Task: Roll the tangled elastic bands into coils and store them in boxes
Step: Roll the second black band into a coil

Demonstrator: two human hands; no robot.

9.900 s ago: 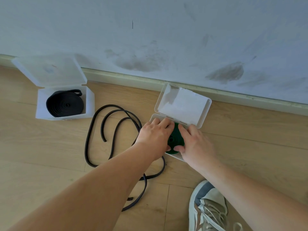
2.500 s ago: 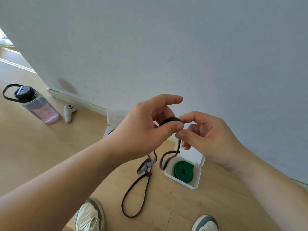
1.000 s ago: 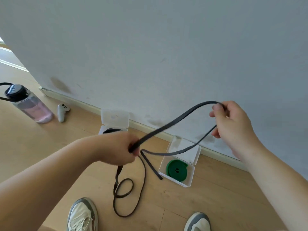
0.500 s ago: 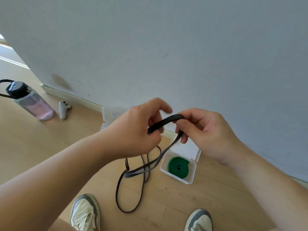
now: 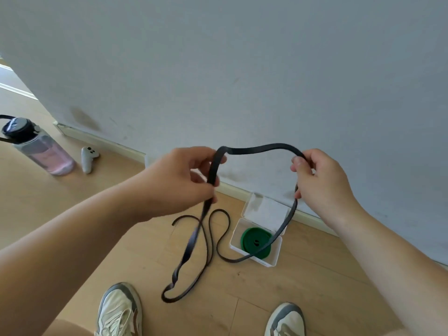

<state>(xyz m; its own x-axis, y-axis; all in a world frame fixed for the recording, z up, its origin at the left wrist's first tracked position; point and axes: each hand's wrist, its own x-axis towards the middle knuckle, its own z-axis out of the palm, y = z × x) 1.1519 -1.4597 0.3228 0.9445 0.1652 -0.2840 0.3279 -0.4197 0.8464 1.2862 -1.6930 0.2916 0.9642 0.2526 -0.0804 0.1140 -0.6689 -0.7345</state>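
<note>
Now the thumb and fingertips [image 5: 213,187] of the left hand [image 5: 177,180] pinch the black elastic band [image 5: 257,149], and the right hand [image 5: 320,180] grips the same band between thumb and forefinger, so a short arch of it stands between the two hands. From the left hand the band hangs down twisted and makes loose loops on the wooden floor [image 5: 72,214]; from the right hand it falls in front of the open white box [image 5: 276,258], where a green coil [image 5: 255,242] already lies.

I judge the step is to straighten the band before rolling. To do it well, I think the person should pull the band through the fingers with light tension, turn out the twists below the left hand, find the free end, and start a small tight coil. If twists remain, the coil may become bumpy and not fit a box.
</note>
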